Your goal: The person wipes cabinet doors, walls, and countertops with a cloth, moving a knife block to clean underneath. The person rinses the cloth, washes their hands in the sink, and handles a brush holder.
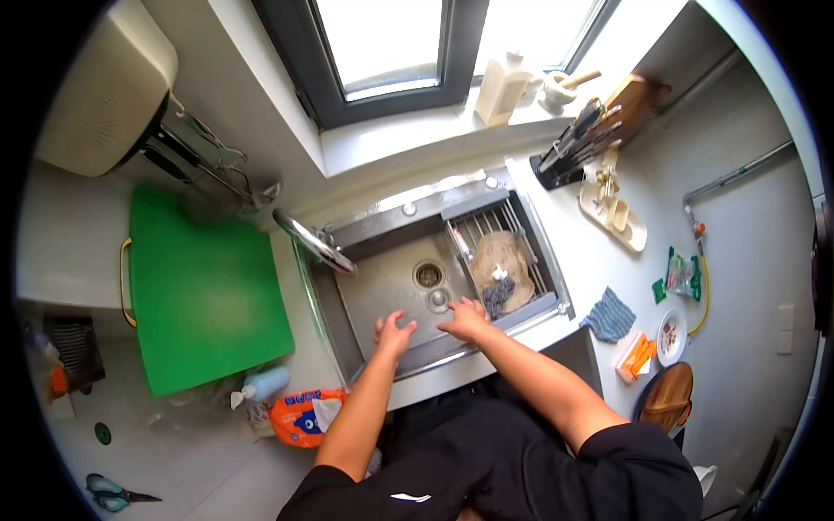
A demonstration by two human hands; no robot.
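Note:
Over the front part of the steel sink (373, 300), my left hand (394, 335) hangs with its fingers spread and slightly bent, holding nothing. My right hand (466, 319) is a short way to its right, fingers apart and also bare. A round drain (427, 275) lies in the sink floor beyond both hands, with a round metal piece (438, 300) just in front of it. To the right, a drain rack (473, 227) holds a translucent brownish basin or bowl (499, 252) and a dark grey scrubber or cloth (498, 297). The curved faucet (314, 243) reaches in from the left.
A green board (208, 295) covers the left counter, above a soap bottle (265, 382) and an orange wipes pack (304, 418). Rightward are a knife block (556, 169), a blue cloth (610, 315), an orange-topped box (637, 357) and a white dish (671, 337). Scissors (117, 493) lie lower left.

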